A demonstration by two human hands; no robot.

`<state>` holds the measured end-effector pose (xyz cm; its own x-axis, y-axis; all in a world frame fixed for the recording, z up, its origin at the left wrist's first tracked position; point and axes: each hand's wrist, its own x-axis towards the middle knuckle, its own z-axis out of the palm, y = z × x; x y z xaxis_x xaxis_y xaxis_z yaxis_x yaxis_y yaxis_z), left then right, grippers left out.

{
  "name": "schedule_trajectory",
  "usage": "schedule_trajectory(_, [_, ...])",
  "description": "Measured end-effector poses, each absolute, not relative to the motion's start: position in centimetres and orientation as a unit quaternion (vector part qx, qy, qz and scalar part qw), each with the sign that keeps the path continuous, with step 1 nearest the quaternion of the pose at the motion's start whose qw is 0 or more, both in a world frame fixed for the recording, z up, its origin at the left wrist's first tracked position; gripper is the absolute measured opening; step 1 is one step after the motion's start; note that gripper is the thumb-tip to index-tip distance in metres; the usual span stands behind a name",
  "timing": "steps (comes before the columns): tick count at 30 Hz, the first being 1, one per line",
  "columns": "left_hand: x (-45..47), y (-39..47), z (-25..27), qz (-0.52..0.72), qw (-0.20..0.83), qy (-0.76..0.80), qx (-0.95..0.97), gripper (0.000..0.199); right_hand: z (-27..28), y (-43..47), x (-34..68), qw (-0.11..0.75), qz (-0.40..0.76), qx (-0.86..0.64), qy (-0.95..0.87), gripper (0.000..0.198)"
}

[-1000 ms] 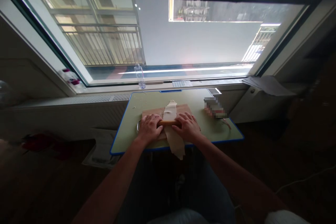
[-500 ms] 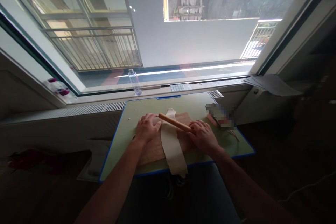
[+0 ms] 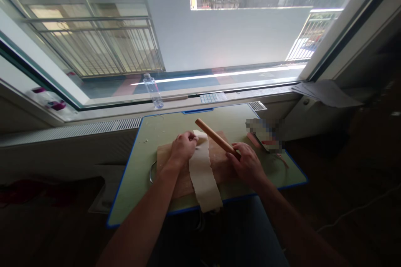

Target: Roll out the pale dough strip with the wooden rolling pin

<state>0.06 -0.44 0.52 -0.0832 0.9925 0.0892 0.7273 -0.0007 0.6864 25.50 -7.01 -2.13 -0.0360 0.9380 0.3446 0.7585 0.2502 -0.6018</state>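
Your right hand (image 3: 249,162) is closed around the near end of the wooden rolling pin (image 3: 216,137), by the right side of the cutting board (image 3: 180,185). The pin slants away to the left over the board, its free end reaching past the board's far edge; you can't tell whether any of it touches the wood.

Your left hand (image 3: 184,148) is over the far left part of the board, fingers curled in against the left edge of the dough strip (image 3: 202,173). You can't tell whether they pinch it, as the fingertips are partly hidden. The strip lies lengthwise across the middle of the board, its ragged near end running past the board's near edge and over the table's rim.

A metal handle (image 3: 152,171) sticks out at the board's left side. Under the board is the pale green, blue-edged table (image 3: 131,196). To the board's right sits a pixelated item (image 3: 265,135); well beyond its far edge, a clear plastic bottle (image 3: 153,91) stands on the windowsill (image 3: 266,91).
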Motion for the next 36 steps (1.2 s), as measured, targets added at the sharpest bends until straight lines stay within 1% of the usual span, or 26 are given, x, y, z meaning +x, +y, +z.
schedule_trajectory(6, [-0.4,-2.7,1.4,0.338,0.260,0.661,0.617,0.011,-1.7,-7.3,24.4,0.363,0.152,-0.596,-0.700,0.022])
schedule_trajectory(11, [-1.2,-2.4,0.8,0.336,0.256,0.672,0.608,0.010,0.0,-8.7,23.0,0.377,0.206,-0.599,-0.675,0.029])
schedule_trajectory(14, [-1.4,-2.5,0.6,0.324,0.221,0.669,0.631,0.010,1.2,-10.3,22.3,0.372,0.288,-0.597,-0.650,0.034])
schedule_trajectory(16, [-1.4,-3.3,0.9,0.313,0.177,0.662,0.658,0.013,1.8,-11.3,22.2,0.369,0.339,-0.587,-0.636,0.037])
schedule_trajectory(19, [-1.2,-6.8,2.1,0.307,0.105,0.653,0.684,0.021,2.0,-12.2,22.4,0.367,0.364,-0.579,-0.631,0.037])
schedule_trajectory(20, [-1.2,-8.6,2.6,0.313,0.113,0.651,0.682,0.023,1.9,-12.3,22.4,0.364,0.364,-0.579,-0.633,0.037])
schedule_trajectory(21, [-1.1,-10.7,2.9,0.311,0.152,0.654,0.672,0.021,1.9,-12.3,22.5,0.359,0.363,-0.578,-0.636,0.036])
schedule_trajectory(22, [-1.1,-13.0,2.9,0.290,0.218,0.650,0.668,0.020,1.8,-12.3,22.5,0.354,0.362,-0.578,-0.640,0.036])
schedule_trajectory(23, [-1.1,-15.3,2.7,0.259,0.293,0.632,0.669,0.025,1.7,-12.1,22.5,0.350,0.361,-0.577,-0.643,0.036])
schedule_trajectory(25, [-1.2,-19.4,1.1,0.161,0.417,0.584,0.677,0.038,1.5,-11.8,22.2,0.345,0.361,-0.576,-0.648,0.036])
schedule_trajectory(26, [-1.3,-20.9,-0.2,0.108,0.459,0.577,0.667,0.038,1.4,-11.7,22.1,0.345,0.359,-0.575,-0.650,0.036])
schedule_trajectory(28, [-1.3,-22.5,-3.5,0.078,0.503,0.585,0.631,0.030,1.3,-11.4,21.7,0.348,0.355,-0.572,-0.652,0.036])
schedule_trajectory(30, [-1.0,-22.4,-6.9,0.102,0.499,0.608,0.610,0.056,1.3,-11.2,21.3,0.349,0.355,-0.570,-0.653,0.037])
schedule_trajectory(31, [-0.7,-21.9,-8.3,0.117,0.486,0.625,0.599,0.064,1.3,-11.2,21.2,0.349,0.357,-0.569,-0.653,0.038])
schedule_trajectory(32, [-0.3,-21.4,-9.5,0.135,0.489,0.618,0.601,0.066,1.4,-11.2,21.1,0.349,0.359,-0.569,-0.653,0.038])
schedule_trajectory(34, [0.6,-20.5,-10.9,0.168,0.513,0.594,0.597,0.053,1.7,-11.2,21.2,0.353,0.356,-0.569,-0.652,0.039])
schedule_trajectory(36, [1.6,-20.4,-11.0,0.199,0.538,0.567,0.591,0.048,2.1,-11.3,21.7,0.357,0.345,-0.573,-0.652,0.039])
